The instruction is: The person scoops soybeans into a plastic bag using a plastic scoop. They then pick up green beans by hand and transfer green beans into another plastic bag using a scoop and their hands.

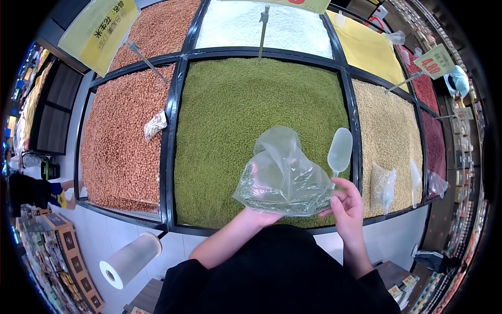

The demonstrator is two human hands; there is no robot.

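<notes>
A clear plastic bag (293,180), with some green beans showing inside near its lower edge, is in front of me over the bin of green beans (225,115). My left hand (261,216) supports it from below, its fingers partly visible through the film. At the bag's right corner, my right hand (345,204) is closed on the plastic between thumb and fingers. A translucent scoop (340,150) is just above my right hand. Its handle reaches my fingertips, but I cannot tell whether they grip it.
Dark dividers (171,141) separate the bins. Peanuts (117,136) fill the left bin, and pale beans (387,120) the right, where filled bags (383,186) lie. A small packet (155,125) rests on the peanuts. A bag roll (130,260) sticks out at lower left. Price signs (435,63) rise above.
</notes>
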